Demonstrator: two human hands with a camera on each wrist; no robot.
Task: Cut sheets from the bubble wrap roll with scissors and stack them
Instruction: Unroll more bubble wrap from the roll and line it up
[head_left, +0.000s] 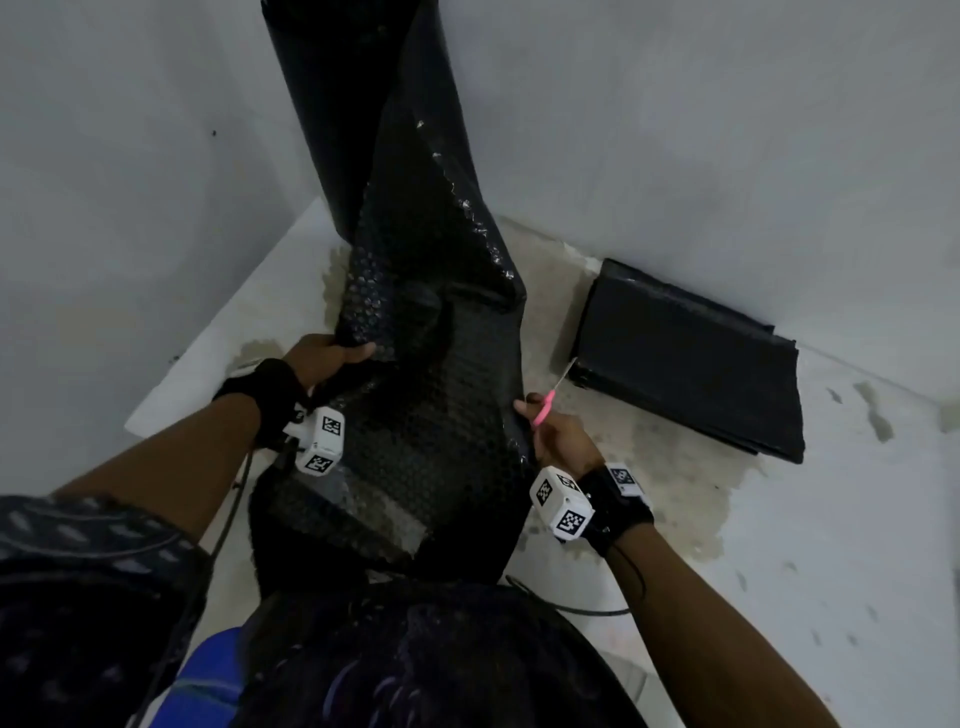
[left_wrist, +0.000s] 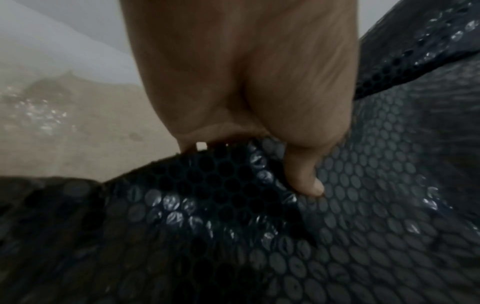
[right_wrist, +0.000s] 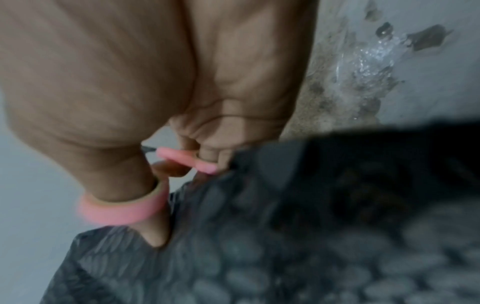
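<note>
A tall black bubble wrap roll (head_left: 332, 119) stands upright in the room's corner. Its loose sheet (head_left: 441, 395) hangs down toward me. My left hand (head_left: 332, 358) grips the sheet's left edge, the thumb pressing on the bubbles (left_wrist: 303, 181). My right hand (head_left: 556, 431) holds pink-handled scissors (head_left: 545, 408), thumb and fingers through the pink loops (right_wrist: 122, 211), and also pinches the sheet's right edge (right_wrist: 233, 236). The scissor blades (head_left: 563, 376) point up and away, beside the sheet and not in it. A stack of cut black sheets (head_left: 685, 364) lies on the floor against the right wall.
The floor (head_left: 779, 545) is pale with worn, stained patches. Grey walls (head_left: 130, 156) meet in the corner behind the roll. A thin black cable (head_left: 582, 608) runs along the floor near my right forearm. My dark patterned clothing fills the lower part of the head view.
</note>
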